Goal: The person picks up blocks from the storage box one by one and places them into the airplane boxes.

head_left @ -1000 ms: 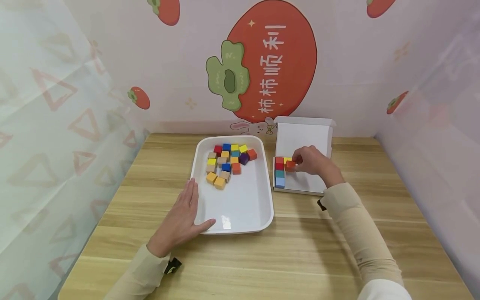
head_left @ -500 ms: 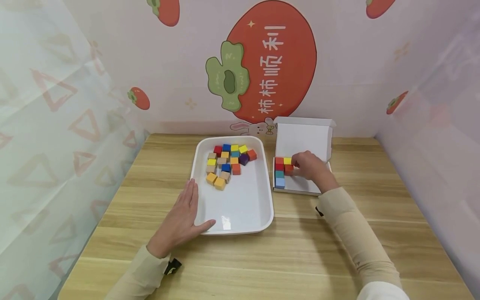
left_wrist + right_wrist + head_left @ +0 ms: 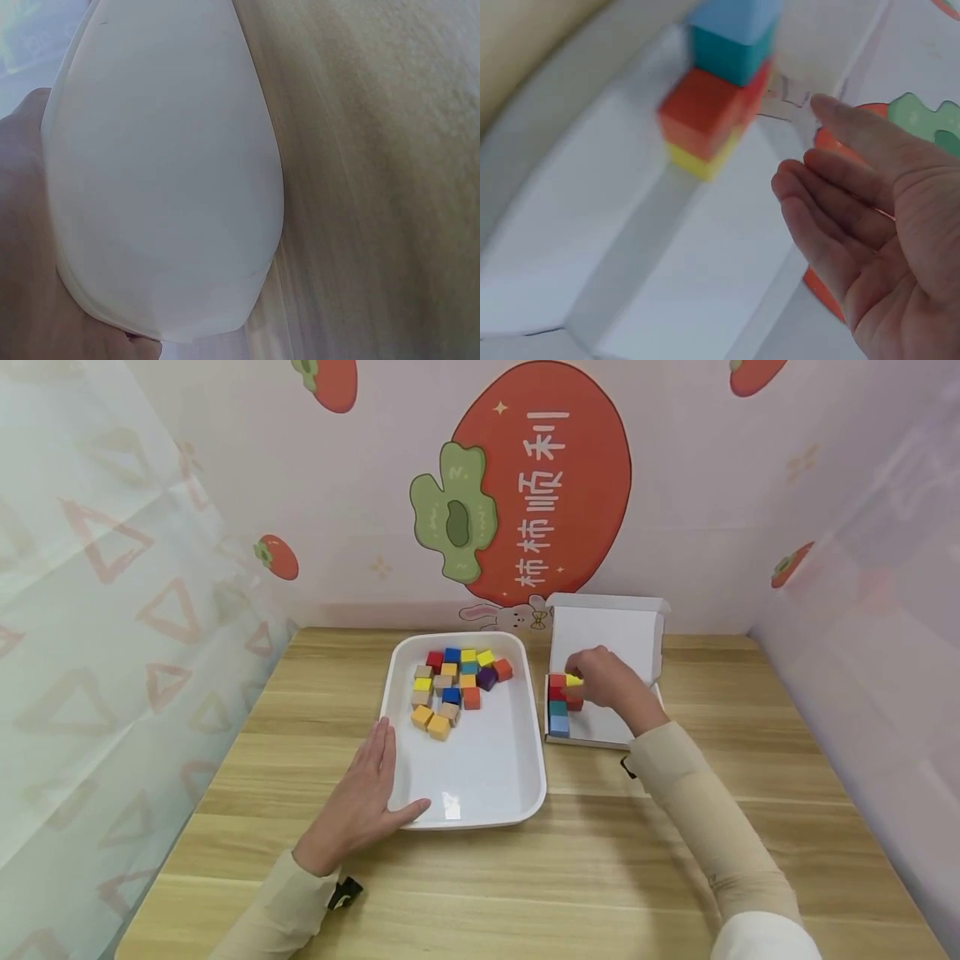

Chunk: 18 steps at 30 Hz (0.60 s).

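My left hand (image 3: 356, 806) rests along the left rim of the white tray (image 3: 480, 777), fingers straight, thumb over the near edge. The left wrist view shows that hand against the tray's outer wall (image 3: 165, 172). My right hand (image 3: 607, 681) hovers over the left part of a white cardboard box (image 3: 603, 722), holding nothing, fingers loosely bent. Along the box's left side stand red blocks (image 3: 557, 687), a teal block (image 3: 558, 708) and a light blue block (image 3: 558, 727). Beside them are a yellow block (image 3: 697, 161) and an orange-red block (image 3: 701, 112), partly hidden by my fingers in the head view.
Inside the tray's far half lie several coloured cubes, among them a purple cube (image 3: 487, 677) and an orange cube (image 3: 471, 697). The raised box lid (image 3: 607, 635) leans back near the printed backdrop (image 3: 675, 527). The wooden table (image 3: 480, 893) extends in front.
My right hand has let go of the orange-red block beside the red one in the box, then lifted off and shifted slightly left. My left hand stays on the tray.
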### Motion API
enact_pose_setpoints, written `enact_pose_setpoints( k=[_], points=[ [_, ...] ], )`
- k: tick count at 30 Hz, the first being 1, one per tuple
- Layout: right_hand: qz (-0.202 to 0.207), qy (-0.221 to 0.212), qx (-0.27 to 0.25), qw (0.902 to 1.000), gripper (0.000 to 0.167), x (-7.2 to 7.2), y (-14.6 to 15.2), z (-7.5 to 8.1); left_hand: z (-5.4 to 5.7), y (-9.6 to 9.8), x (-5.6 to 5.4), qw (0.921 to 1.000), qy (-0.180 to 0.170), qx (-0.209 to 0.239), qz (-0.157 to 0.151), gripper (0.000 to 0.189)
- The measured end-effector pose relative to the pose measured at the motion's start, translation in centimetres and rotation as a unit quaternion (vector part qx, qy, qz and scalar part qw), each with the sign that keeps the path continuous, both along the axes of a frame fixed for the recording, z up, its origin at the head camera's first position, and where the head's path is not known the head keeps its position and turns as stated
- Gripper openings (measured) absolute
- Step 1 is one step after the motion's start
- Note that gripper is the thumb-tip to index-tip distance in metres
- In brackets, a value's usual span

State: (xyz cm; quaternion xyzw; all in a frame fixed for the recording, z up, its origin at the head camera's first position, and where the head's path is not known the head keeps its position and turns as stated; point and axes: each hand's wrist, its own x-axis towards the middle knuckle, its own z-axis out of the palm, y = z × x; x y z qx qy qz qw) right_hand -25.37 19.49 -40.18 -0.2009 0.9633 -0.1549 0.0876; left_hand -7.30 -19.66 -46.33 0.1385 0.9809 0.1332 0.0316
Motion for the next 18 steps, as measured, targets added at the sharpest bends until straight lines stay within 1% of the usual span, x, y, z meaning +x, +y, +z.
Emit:
enact_pose_setpoints(
  k=[5,8,12,16,18],
  points=[
    [0.04,-0.008,-0.018,0.999,0.03,-1.2,-2.1,2.2,-0.1,-0.1,0.0,1.0,0.002,0.002,-0.001,0.12],
    [0.05,-0.012,-0.025,0.9983,0.029,-1.9,-3.5,3.0,-0.2,-0.1,0.0,1.0,0.005,0.002,-0.002,0.12],
    [0.053,-0.021,-0.036,0.9977,0.038,-2.7,-5.2,3.2,-0.4,-0.2,0.0,1.0,0.006,0.003,-0.003,0.121],
    [0.078,-0.017,-0.017,0.9966,0.048,-3.4,-6.9,3.0,-0.4,-0.2,0.0,1.0,0.008,0.004,-0.004,0.121],
    [0.085,-0.022,-0.004,0.9961,0.05,-3.8,-7.6,2.8,-0.4,-0.2,-0.1,0.9999,0.009,0.004,-0.004,0.121]
  ],
)
